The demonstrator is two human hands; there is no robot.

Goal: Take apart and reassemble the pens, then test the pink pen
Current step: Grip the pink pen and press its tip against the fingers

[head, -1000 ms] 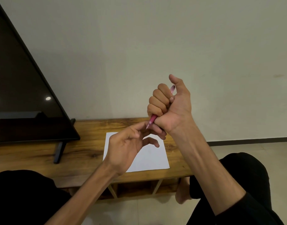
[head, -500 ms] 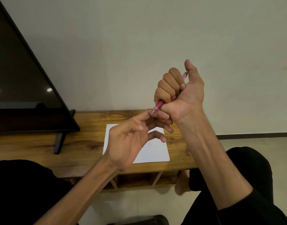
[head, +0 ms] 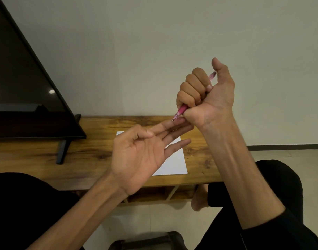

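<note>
One pink pen [head: 180,111] was in view, along with one white sheet of paper [head: 174,164], one wooden table [head: 86,152] and one dark television screen [head: 19,91] at the far left. Two bare hands were visible, the left hand [head: 142,154] and right hand [head: 207,98].

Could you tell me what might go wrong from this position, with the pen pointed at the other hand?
The pink pen sits in the right hand's fist grip, tip at the left hand's fingers; it could poke or ink them. The white paper lies well below on the wooden bench, so testing on it cannot begin yet.
</note>
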